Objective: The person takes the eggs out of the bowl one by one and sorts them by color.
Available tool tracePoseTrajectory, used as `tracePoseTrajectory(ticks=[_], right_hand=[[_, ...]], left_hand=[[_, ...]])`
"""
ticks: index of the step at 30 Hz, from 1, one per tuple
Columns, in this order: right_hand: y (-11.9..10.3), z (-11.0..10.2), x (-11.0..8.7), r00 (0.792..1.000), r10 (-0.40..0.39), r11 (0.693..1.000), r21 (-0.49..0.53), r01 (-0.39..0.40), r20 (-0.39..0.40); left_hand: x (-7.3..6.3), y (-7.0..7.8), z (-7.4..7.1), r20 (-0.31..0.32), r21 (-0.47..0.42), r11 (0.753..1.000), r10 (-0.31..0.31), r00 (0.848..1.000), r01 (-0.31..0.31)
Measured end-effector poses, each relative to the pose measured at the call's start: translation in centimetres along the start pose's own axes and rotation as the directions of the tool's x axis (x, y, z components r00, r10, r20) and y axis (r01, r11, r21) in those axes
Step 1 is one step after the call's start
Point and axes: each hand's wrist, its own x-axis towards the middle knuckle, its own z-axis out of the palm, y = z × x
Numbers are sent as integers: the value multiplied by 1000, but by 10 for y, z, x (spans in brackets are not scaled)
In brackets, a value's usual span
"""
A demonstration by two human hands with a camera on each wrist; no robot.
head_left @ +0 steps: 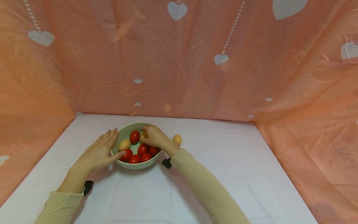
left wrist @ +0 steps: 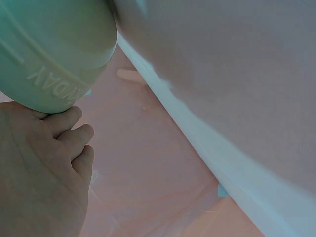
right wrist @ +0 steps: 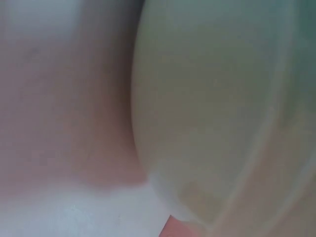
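A pale green bowl (head_left: 135,166) stands on the table holding several red eggs (head_left: 135,137) and a yellow egg (head_left: 124,145). My left hand (head_left: 98,154) rests against the bowl's left side, fingers straight and thumb across the rim by a red egg. In the left wrist view, its fingers (left wrist: 74,140) touch the outside of the bowl under raised lettering. My right hand (head_left: 156,137) reaches over the right rim and pinches another yellow egg (head_left: 143,137) inside, partly hidden by the fingers. The right wrist view shows mostly the bowl's blurred outer wall (right wrist: 212,98).
One more yellow egg (head_left: 177,140) lies on the white-covered table (head_left: 223,165), right of the bowl and beside my right wrist. Orange-pink cloth (head_left: 179,77) with pale hearts rises behind the table and along both sides. Dark wrist devices (head_left: 167,163) show beneath both wrists.
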Motion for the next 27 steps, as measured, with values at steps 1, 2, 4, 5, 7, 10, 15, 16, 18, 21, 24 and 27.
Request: tracePoseTrajectory(ticks=[1,2,4,5,7,10,15,16,18,21,24,27], right_hand=[[0,1,1,1000,-1,1000,-8,1,2],[0,1,2,1000,1,1000,-11,-1,6],[-1,2,3,1000,7,1000,-22,-7,13],[-1,2,4,1000,11,1000,-29,-11,20],[-2,2,6,999,19,999,-35,-18,30],[-2,2,7,999,25,999,-45,-23,41],[-3,4,7,998,27,997,-67,-24,48],[-3,5,7,998,27,997,-71,-24,50],[-3,6,6,999,19,996,-86,-15,50],[-3,6,5,999,7,995,-102,-2,49],[-3,6,5,999,-4,994,-111,9,43],[-2,7,6,999,-8,994,-112,12,32]], left_hand=[[0,0,0,0,0,1000,0,1000,0],[0,0,0,-1,2,1000,1,1000,-1],[0,0,1,-5,4,1000,3,1000,-3],[0,0,1,-7,6,1000,4,1000,-4],[0,1,0,-9,7,1000,6,1000,-6],[0,1,0,-12,7,1000,6,1000,-6],[0,1,0,-14,8,1000,8,1000,-8],[0,1,1,-13,7,1000,7,1000,-7],[0,2,1,-11,4,1000,5,1000,-5],[-1,2,1,-8,3,1000,2,1000,-2],[-1,1,1,-9,5,1000,1,1000,-1],[0,1,0,-9,6,1000,1,1000,-1]])
